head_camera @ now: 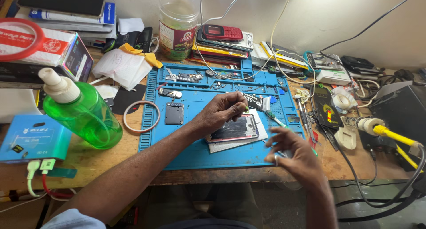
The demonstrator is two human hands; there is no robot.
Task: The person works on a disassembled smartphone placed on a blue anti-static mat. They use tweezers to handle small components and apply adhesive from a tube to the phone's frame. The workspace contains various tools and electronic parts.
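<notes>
Phone: opened handset (234, 129) lies face up on white paper (262, 133) on my blue repair mat (199, 149), just below my left hand.
Handling: I judge it light, thin, rigid but fragile; best held by its long edges, never the exposed middle.
Left hand: my left hand (220, 111) pinches a small green-tipped piece (246, 108) between fingertips, above the phone's upper edge.
Right hand: my right hand (290, 155) hovers blurred, fingers spread, holding nothing I can make out.
Around: green bottle (84, 113), loose ring (141, 116), metal plate (174, 113) left; tweezers (304, 115) right.
In the way: white cables (248, 71) drape across the mat's top; small parts sit near.
</notes>
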